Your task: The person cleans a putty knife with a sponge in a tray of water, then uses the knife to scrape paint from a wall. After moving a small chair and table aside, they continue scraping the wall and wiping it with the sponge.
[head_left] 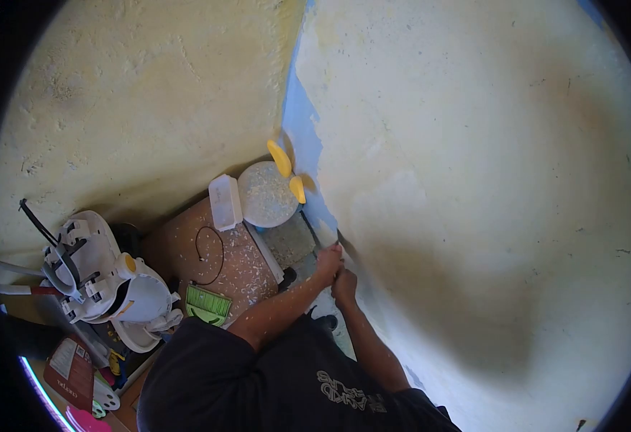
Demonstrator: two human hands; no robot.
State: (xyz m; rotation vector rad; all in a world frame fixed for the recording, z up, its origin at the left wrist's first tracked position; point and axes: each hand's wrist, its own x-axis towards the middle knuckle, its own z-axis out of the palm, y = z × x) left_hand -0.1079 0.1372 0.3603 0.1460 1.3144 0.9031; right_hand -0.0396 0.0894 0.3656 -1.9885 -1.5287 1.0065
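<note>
My left hand is closed at the lower end of a strip of bare blue wall in the corner. Just below and to its right, my right hand is closed too, close to the cream-coloured wall. A thin dark edge shows at the fingertips of my left hand, against the wall. What either hand grips is too small and hidden to name. Pale flakes of paint lie on the brown board to the left of my hands.
A round white lid covered in flakes stands in the corner, with yellow objects beside it. Left of it are a clear plastic box, a black cable, a green brush and a white appliance.
</note>
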